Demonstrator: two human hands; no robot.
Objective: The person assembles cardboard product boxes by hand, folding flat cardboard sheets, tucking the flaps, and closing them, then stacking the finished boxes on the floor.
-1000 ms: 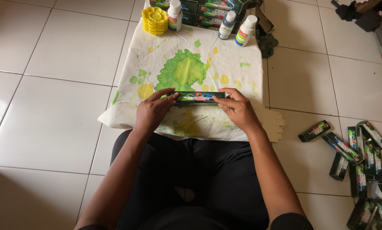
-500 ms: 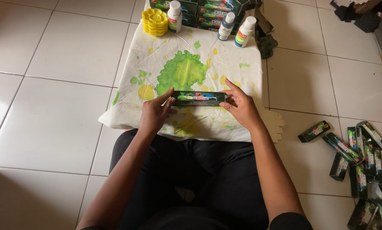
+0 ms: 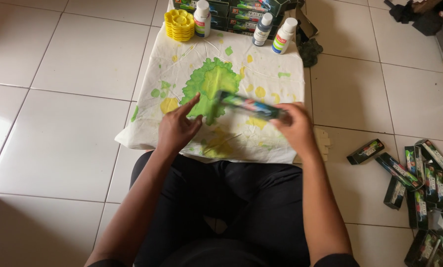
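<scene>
Right hand: grip clenched on long dark cardboard box | left hand: grip released, fingers spread | below: paint-stained white cloth

A single head-worn camera looks steeply down from close above the seated person's lap, facing forward over a paint-stained cloth spread on the tiled floor

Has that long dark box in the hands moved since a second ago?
Yes. The long dark box has swung up and rightward over the green blot on the cloth; only the right hand grips it, the left hand open.
</scene>
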